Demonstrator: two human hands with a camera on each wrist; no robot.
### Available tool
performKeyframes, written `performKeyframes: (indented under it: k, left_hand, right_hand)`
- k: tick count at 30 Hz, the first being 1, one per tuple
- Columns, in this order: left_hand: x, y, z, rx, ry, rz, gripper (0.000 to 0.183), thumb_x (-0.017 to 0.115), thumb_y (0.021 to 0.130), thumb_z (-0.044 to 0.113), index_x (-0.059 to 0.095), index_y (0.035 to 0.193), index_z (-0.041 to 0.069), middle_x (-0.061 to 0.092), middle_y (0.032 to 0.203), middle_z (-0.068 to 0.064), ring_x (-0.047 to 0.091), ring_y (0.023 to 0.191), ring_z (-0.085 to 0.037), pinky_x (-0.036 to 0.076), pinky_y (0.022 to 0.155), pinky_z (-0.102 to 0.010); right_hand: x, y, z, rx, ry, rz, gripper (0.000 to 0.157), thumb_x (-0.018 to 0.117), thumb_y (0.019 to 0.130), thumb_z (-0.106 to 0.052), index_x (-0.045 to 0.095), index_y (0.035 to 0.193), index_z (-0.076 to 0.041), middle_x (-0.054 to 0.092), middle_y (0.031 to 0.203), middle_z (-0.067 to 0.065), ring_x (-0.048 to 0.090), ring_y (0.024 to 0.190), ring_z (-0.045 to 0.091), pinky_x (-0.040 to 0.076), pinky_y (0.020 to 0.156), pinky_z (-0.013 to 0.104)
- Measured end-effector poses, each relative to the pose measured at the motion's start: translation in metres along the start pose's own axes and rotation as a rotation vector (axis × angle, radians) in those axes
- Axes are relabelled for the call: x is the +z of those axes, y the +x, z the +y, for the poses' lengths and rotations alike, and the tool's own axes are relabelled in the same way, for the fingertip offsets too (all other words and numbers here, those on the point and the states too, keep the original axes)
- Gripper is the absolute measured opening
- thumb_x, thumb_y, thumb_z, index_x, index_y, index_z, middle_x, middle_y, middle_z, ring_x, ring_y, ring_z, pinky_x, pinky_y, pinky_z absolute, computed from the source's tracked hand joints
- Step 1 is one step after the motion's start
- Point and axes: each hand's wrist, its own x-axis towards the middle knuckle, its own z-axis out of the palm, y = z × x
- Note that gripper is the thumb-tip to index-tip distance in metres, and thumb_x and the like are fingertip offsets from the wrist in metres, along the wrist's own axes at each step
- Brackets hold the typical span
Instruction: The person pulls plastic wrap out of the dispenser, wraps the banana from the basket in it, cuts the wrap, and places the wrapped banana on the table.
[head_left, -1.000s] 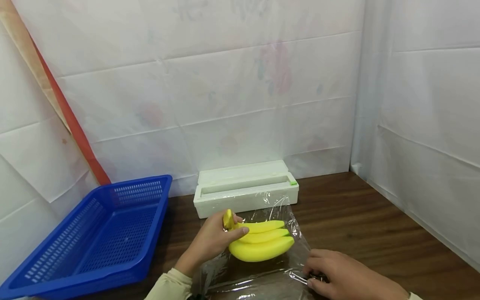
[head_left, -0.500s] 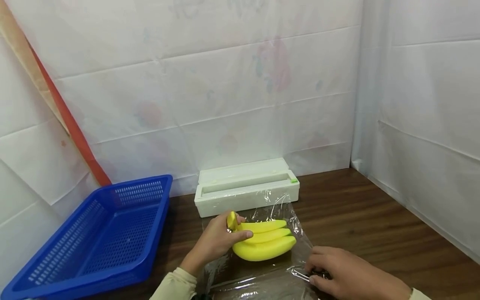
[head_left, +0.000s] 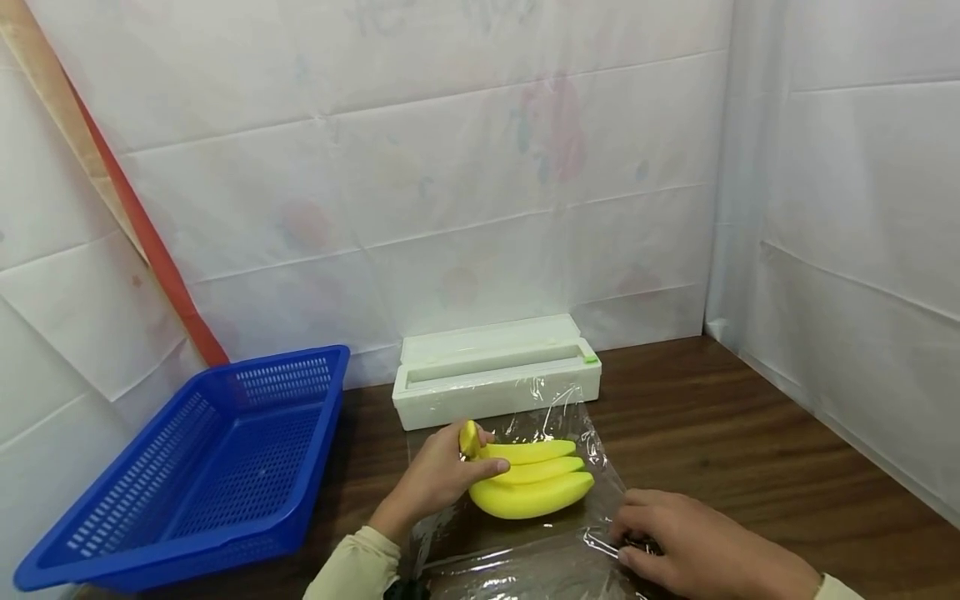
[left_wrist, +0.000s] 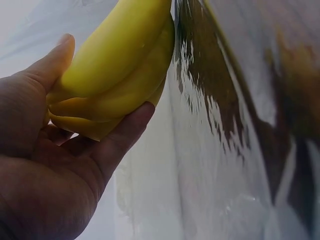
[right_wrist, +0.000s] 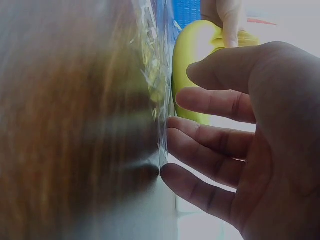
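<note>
My left hand point(head_left: 442, 475) grips a bunch of yellow bananas point(head_left: 536, 496) by the stem end. Its thumb lies on top of the fruit, and the green tips point right. The bananas point(left_wrist: 120, 55) rest on a sheet of clear cling film point(head_left: 480, 571) spread over the table. My right hand point(head_left: 678, 537) is at the film's right edge, to the right of the bunch. In the right wrist view the fingers of the right hand point(right_wrist: 270, 130) are loosely extended, thumb apart, fingertips right at the film point(right_wrist: 161, 135).
A long white box point(head_left: 487, 404) with its lid raised stands behind the bananas, and the film runs up to its front. To the left is a blue perforated basket point(head_left: 247, 467). White sheeting hangs behind and on both sides of the dark wooden table point(head_left: 712, 417).
The left hand and the bananas have shifted slightly to the right over the film. The right hand stays nearly in place at the film's edge.
</note>
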Motion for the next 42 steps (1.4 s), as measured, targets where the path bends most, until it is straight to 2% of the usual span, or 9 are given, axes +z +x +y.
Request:
performKeyframes:
  k: [9,14,19,22,27,33,42]
  left_hand:
    - [0.009,0.004,-0.003,-0.015,-0.028,0.003,0.048,0.072,0.074,0.050,0.061,0.101,0.012,0.064,0.105,0.001,0.057,0.093,-0.014,0.047,0.076,-0.032]
    - [0.005,0.003,-0.005,-0.024,-0.046,-0.006,0.050,0.072,0.074,0.050,0.059,0.104,0.012,0.061,0.098,-0.001,0.055,0.083,-0.016,0.047,0.069,-0.032]
    - [0.000,0.001,-0.007,-0.030,-0.059,-0.025,0.052,0.070,0.076,0.050,0.057,0.110,0.013,0.057,0.104,-0.003,0.053,0.082,-0.017,0.047,0.065,-0.031]
    - [-0.001,0.000,-0.007,-0.024,-0.066,-0.025,0.048,0.071,0.077,0.048,0.058,0.105,0.011,0.058,0.104,-0.002,0.054,0.081,-0.016,0.048,0.064,-0.030]
    - [0.002,0.000,-0.008,0.000,-0.050,0.004,0.039,0.072,0.077,0.046,0.059,0.092,0.012,0.059,0.092,0.000,0.053,0.070,-0.013,0.048,0.058,-0.027]
    - [0.004,0.001,-0.007,0.010,-0.029,0.021,0.038,0.072,0.076,0.047,0.058,0.089,0.014,0.060,0.088,-0.002,0.051,0.063,-0.011,0.046,0.052,-0.026]
    - [0.005,-0.001,-0.003,-0.024,-0.075,0.004,0.040,0.073,0.075,0.045,0.056,0.092,0.013,0.054,0.078,-0.002,0.050,0.062,-0.012,0.046,0.051,-0.027]
  right_hand:
    - [-0.001,-0.001,0.003,0.013,0.032,-0.029,0.008,0.056,0.092,-0.037,0.060,0.098,-0.034,0.049,0.092,-0.023,0.048,0.075,-0.003,0.043,0.061,0.020]
    - [-0.001,-0.001,0.001,-0.005,0.009,-0.009,0.007,0.056,0.092,-0.036,0.060,0.098,-0.034,0.048,0.091,-0.023,0.049,0.075,-0.004,0.043,0.061,0.019]
    - [-0.002,0.000,-0.001,0.012,0.022,-0.022,0.006,0.056,0.092,-0.036,0.060,0.097,-0.034,0.049,0.090,-0.024,0.049,0.075,-0.004,0.044,0.060,0.020]
    - [-0.002,0.001,-0.001,0.027,0.035,-0.031,0.005,0.057,0.092,-0.035,0.060,0.096,-0.035,0.050,0.089,-0.023,0.049,0.074,-0.003,0.044,0.060,0.020]
    - [-0.001,0.001,-0.001,0.041,0.038,-0.032,0.004,0.058,0.091,-0.035,0.060,0.095,-0.035,0.050,0.088,-0.024,0.049,0.073,-0.003,0.044,0.060,0.020]
    - [0.000,0.001,-0.001,0.034,0.037,-0.027,0.004,0.058,0.091,-0.034,0.059,0.095,-0.035,0.050,0.088,-0.024,0.049,0.072,-0.004,0.043,0.059,0.020]
    - [0.000,0.000,-0.001,-0.007,0.015,-0.007,0.005,0.059,0.091,-0.033,0.059,0.095,-0.035,0.049,0.088,-0.024,0.048,0.072,-0.004,0.043,0.059,0.019]
